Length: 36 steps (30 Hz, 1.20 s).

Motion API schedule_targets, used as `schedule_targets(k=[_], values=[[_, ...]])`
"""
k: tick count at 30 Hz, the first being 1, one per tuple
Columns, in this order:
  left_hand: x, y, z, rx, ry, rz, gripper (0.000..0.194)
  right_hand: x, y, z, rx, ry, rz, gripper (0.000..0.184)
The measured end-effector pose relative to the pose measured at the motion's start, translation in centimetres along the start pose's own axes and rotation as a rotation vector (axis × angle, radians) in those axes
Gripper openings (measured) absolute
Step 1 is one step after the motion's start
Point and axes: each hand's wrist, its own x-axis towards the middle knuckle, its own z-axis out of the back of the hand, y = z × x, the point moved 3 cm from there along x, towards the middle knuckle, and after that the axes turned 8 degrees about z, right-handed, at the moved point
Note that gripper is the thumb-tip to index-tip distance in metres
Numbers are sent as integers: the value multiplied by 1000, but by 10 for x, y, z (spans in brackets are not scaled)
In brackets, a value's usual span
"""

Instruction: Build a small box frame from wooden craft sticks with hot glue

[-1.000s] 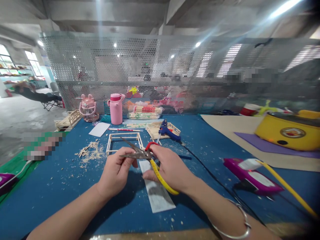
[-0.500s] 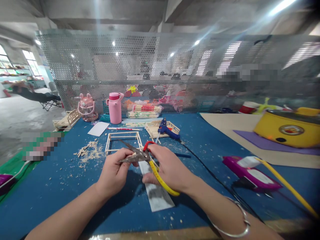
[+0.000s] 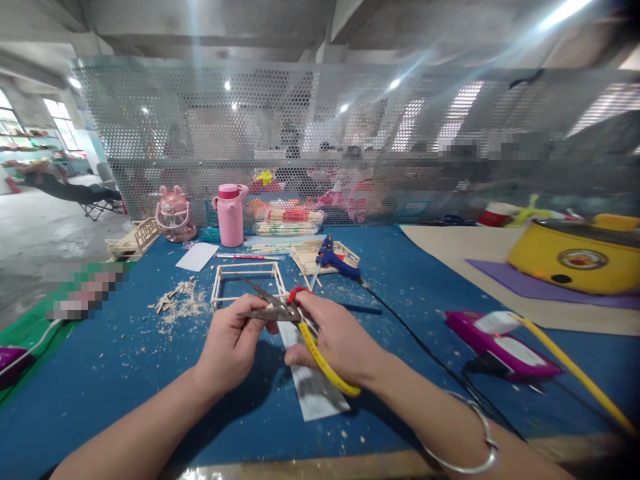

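Observation:
My right hand (image 3: 333, 333) is closed around scissors (image 3: 285, 312) with one red and one yellow handle. The blades stand apart and point left, across the fingers of my left hand (image 3: 235, 340). That hand pinches a small pale wooden stick (image 3: 271, 307) at the blades, mostly hidden by the fingers and metal. Beneath the scissors a grey-white paper strip (image 3: 320, 397) lies on the blue tabletop. Just beyond my hands is a rectangular frame of thin wooden sticks (image 3: 245, 269).
A blue glue gun (image 3: 340, 265) rests by a wooden stick tray (image 3: 305, 260), its cord trailing right. Wood scraps (image 3: 180, 300) litter the left. A pink bottle (image 3: 231, 220) stands at the back. On the right are a purple device (image 3: 500, 347) and a yellow cooker (image 3: 575, 260).
The scissor blades shift and tilt slightly around the left fingertips, while both hands stay nearly in place. The whole view has moved a little.

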Motion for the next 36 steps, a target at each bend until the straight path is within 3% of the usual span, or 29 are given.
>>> schedule_targets(k=[28, 36], values=[[-3, 1, -2, -58, -52, 68, 19, -2, -1, -6, 104, 13, -74, 53], [-2, 2, -2, -53, -42, 114, 17, 0, -2, -7, 154, 41, -155, 56]])
